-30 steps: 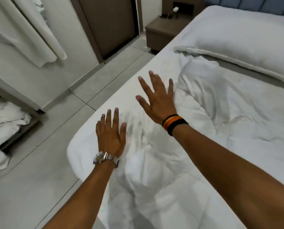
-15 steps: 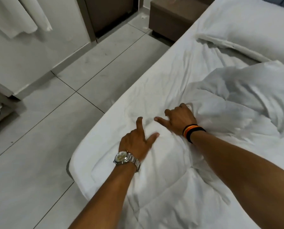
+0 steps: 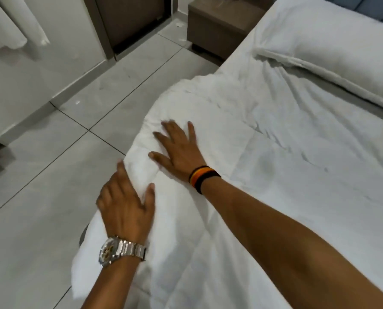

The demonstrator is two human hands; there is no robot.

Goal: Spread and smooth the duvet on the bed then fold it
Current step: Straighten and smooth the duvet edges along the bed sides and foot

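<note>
The white duvet [image 3: 241, 175] lies on the bed [image 3: 241, 54]. It covers most of the bed and its puffy edge hangs a little over the side nearest the floor [image 3: 52, 186]. It has soft wrinkles and stitched lines on it.

The right hand [image 3: 179, 152] lies flat on top of the duvet, close to that puffy edge. Its fingers are straight and spread apart. They press down on the cloth and do not grab it. A striped band [image 3: 202, 178] in black, orange and yellow sits on that wrist.

The left hand [image 3: 125, 204] rests on the edge of the duvet, just beside the right hand and closer to the floor. Its fingers are mostly straight and close together, with the thumb lying on the cloth. They look a bit blurry, so how hard they push cannot be told. A shiny silver watch [image 3: 119, 249] is on that wrist.

A big white pillow [image 3: 331, 54] lies at the top of the bed, far from the hands and past the duvet. A brown bedside table [image 3: 219, 25] stands next to the bed by the pillow. The floor beside the bed has big grey tiles. A white cloth [image 3: 14, 25] hangs on the far side of the floor from the bed.
</note>
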